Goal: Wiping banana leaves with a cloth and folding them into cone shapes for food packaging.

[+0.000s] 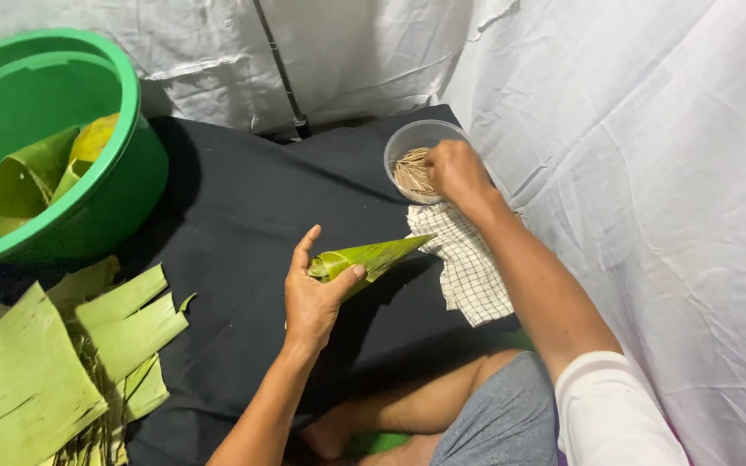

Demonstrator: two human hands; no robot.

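A folded green leaf cone (371, 258) was held at centre frame, likely light, pliable and easily torn or unrolled, so best pinched at its wide folded end. There the left hand (314, 298) was clenched around it, tip pointing right. The right hand (457, 170) was reaching into a clear tub of small sticks (416, 164) at upper centre; whether it gripped any could not be told.

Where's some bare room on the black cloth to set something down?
The black cloth lies bare between the green basin and the clear tub of sticks. It is crowded lower left with cut leaf strips, and at right around the checked cloth.
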